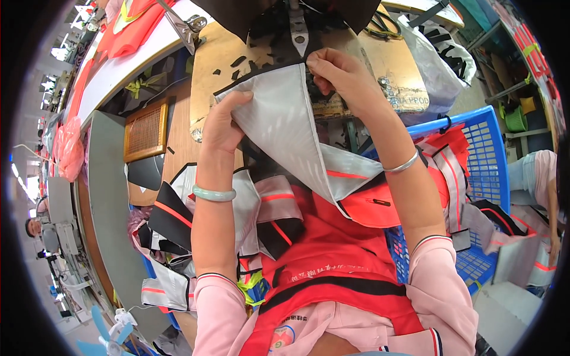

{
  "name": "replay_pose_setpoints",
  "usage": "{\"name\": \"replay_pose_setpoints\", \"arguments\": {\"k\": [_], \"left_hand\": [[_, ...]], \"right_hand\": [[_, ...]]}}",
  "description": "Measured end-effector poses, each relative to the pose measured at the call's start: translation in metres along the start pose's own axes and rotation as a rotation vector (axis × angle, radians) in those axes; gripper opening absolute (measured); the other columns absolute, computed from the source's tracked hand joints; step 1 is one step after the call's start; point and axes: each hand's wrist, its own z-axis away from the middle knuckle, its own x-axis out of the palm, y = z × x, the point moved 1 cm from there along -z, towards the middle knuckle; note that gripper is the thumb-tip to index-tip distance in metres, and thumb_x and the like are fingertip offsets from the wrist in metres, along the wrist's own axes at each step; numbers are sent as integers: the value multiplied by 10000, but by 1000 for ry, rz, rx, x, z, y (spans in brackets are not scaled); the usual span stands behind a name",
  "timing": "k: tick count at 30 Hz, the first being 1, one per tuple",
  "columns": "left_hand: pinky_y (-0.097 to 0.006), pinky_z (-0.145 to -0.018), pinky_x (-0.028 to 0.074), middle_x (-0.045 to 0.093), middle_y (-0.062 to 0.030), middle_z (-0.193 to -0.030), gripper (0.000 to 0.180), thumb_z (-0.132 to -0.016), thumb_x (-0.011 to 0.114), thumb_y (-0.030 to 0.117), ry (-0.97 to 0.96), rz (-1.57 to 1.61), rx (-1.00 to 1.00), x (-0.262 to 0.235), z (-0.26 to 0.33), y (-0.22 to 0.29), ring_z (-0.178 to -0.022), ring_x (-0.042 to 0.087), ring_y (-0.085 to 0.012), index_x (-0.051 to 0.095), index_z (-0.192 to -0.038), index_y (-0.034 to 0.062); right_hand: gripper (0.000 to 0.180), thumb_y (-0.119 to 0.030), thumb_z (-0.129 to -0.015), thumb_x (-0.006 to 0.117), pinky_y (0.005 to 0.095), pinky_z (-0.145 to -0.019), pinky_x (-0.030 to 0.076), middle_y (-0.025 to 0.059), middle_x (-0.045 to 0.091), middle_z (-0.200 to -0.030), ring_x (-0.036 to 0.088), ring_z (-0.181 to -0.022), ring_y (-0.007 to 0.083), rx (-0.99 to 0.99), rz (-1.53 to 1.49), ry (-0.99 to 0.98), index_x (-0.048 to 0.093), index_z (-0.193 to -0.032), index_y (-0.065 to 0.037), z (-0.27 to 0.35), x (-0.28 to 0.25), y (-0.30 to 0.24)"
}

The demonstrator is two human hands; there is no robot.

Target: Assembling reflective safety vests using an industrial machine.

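The silver-grey fabric panel with a narrow black bound edge (276, 107) is stretched between your two hands, its black edge uppermost and its lower part hanging down to a point below them. Your left hand (228, 121) grips its left side, the thumb lying flat on the grey face. Your right hand (343, 77) pinches the upper right corner at the black binding, fingers curled in.

Just beyond your right hand's fingertips is the pale metal bar of a black machine (298, 38); how near the cloth comes to it is hard to judge from here. Under and around both hands lies the worn wooden worktop (395, 62), with small black fabric scraps (238, 62) strewn beyond your left hand.

Below your hands, a bright red apron (338, 252) covers your lap. Nearer you than your left hand are grey and black fabric pieces with orange-red stripes (172, 213). To the left of that hand lies a brown wooden frame with a woven centre (145, 132). Right of your right hand, beyond the forearm, stands a blue plastic lattice basket (499, 151) holding red and grey cloth (454, 169).
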Motion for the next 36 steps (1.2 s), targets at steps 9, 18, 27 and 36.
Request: {"name": "replay_pose_setpoints", "arguments": {"k": [9, 18, 27, 36], "left_hand": [[-348, -811, 515, 661, -86, -922, 144, -766, 660, 65, 34, 26, -22, -5, -8, -3, -862, 640, -209, 660, -902, 20], [-377, -851, 518, 667, -92, -969, 252, -772, 669, 98, -4, 81, -29, 2, -8, -3, -916, 645, -226, 642, -1005, 6], [-404, -918, 491, 652, -107, -1063, 340, -788, 644, 90, -60, 194, -104, -11, 7, -14, -982, 633, -251, 598, -1113, 3], [-387, -955, 465, 635, -99, -1147, 417, -798, 626, 50, -338, 340, -239, 16, 66, -58, -1039, 621, -232, 563, -1209, 22]], "right_hand": [[241, -286, -931, 597, 208, -606, 360, -46, 484, -741, 439, -642, 55, -52, 22, -15, 580, -930, -46, -6, 1, -2], [231, -294, -934, 609, 193, -635, 381, -47, 523, -756, 465, -676, 53, -114, -204, 3, 602, -933, -64, -9, 10, 5], [275, -250, -957, 566, 224, -678, 455, 49, 635, -958, 561, -762, 95, -41, -178, 289, 626, -1102, -25, 1, -36, 5], [373, -233, -853, 646, 384, -778, 502, 201, 662, -927, 657, -868, 343, -363, 653, -104, 610, -1127, 19, 181, 21, -27]]}}
